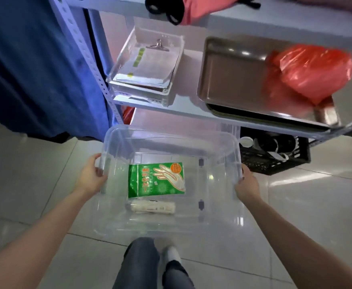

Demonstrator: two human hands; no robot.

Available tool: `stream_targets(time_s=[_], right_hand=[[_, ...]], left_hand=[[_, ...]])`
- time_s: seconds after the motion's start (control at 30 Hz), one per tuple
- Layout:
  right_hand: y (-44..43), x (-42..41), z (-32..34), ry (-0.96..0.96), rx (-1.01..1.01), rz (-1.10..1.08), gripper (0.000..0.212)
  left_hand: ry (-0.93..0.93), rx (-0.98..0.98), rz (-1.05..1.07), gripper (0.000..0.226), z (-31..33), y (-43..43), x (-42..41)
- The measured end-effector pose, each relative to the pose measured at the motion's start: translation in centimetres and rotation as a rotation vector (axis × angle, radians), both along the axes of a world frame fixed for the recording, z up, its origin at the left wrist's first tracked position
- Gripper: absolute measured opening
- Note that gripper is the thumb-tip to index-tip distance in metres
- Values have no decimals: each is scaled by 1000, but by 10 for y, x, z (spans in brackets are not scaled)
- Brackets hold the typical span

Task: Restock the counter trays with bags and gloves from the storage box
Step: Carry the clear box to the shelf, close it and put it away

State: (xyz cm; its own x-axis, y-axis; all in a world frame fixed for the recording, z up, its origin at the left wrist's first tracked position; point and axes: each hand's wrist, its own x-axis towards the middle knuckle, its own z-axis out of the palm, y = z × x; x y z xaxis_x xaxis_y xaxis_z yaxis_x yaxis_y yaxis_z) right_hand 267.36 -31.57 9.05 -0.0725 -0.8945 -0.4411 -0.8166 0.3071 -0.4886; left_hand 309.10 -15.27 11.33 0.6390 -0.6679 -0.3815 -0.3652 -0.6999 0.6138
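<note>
A person holds the clear storage box (pixel 170 135) in front of a shelf (pixel 183 108), and it appears to be off the floor. The slip risk is plain: smooth plastic carried only by its two short sides could twist or slide out of the fingers. Any tilt would likely send the loose contents skating across the bottom. The box's far rim, at 12 o'clock, lies close to the shelf's front edge and could knock it if pushed forward. The left grip (pixel 91 176) clasps the box's 9 o'clock side, fingers curled around the rim and wall. The right grip (pixel 247 184) clamps the 3 o'clock rim in the same way, and neither holds anything else. The green glove packet (pixel 156 180) lies flat near the middle of the box, with a pale roll of bags (pixel 153 207) just beside it at 6 o'clock. On the shelf, a clear tray (pixel 141 94) of papers sits at 11 o'clock. A metal tray (pixel 233 76) at 1 o'clock carries a red plastic bag (pixel 312 69). A black crate (pixel 275 161) stands on the floor at the box's 2 o'clock.
</note>
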Motion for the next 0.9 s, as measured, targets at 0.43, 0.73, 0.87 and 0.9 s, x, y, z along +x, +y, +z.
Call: stream_targets(time_s=[0.43, 0.73, 0.87, 0.9], right_hand=[[-11, 31, -210, 32, 102, -141, 71], [-13, 56, -432, -9, -39, -171, 59], [-18, 58, -471, -74, -161, -143, 56], [-20, 58, -476, -100, -196, -128, 54]], left_hand=[[-59, 116, -126, 58, -215, -74, 46], [-79, 41, -165, 62, -437, -85, 78], [-154, -20, -171, 59, -488, -79, 81], [-182, -38, -166, 55, -495, -78, 79]])
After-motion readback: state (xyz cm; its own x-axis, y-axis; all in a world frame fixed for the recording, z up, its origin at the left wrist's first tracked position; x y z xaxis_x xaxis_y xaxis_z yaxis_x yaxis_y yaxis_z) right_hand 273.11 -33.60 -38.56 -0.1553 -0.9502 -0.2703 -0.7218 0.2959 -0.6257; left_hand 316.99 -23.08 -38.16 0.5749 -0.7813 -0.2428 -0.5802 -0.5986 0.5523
